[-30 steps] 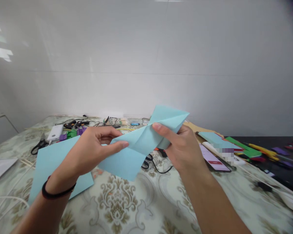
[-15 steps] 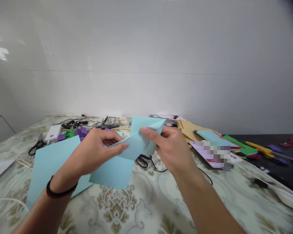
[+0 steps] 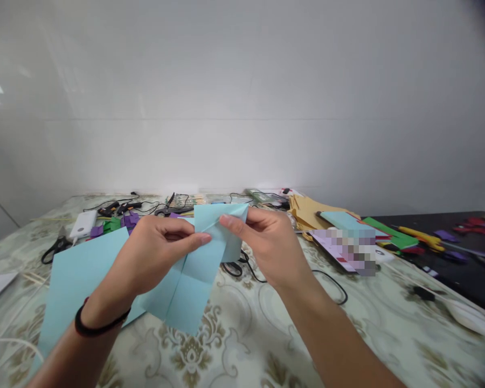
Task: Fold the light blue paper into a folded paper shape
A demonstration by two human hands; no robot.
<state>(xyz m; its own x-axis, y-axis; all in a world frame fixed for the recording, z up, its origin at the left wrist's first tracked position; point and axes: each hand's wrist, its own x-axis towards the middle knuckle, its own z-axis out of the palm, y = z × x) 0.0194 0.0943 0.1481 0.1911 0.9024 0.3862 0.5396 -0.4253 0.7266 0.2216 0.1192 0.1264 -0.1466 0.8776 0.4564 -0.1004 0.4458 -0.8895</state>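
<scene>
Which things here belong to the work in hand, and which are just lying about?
In the work: creased blue paper, held by left hand and right hand; possibly the flat blue sheet.

Apparently lying about: scissors, purple pieces, green paper.

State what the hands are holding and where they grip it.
A creased light-blue paper, held near its upper end: the left hand pinches its left side, the right hand its right side, close to the upper right corner.
</scene>
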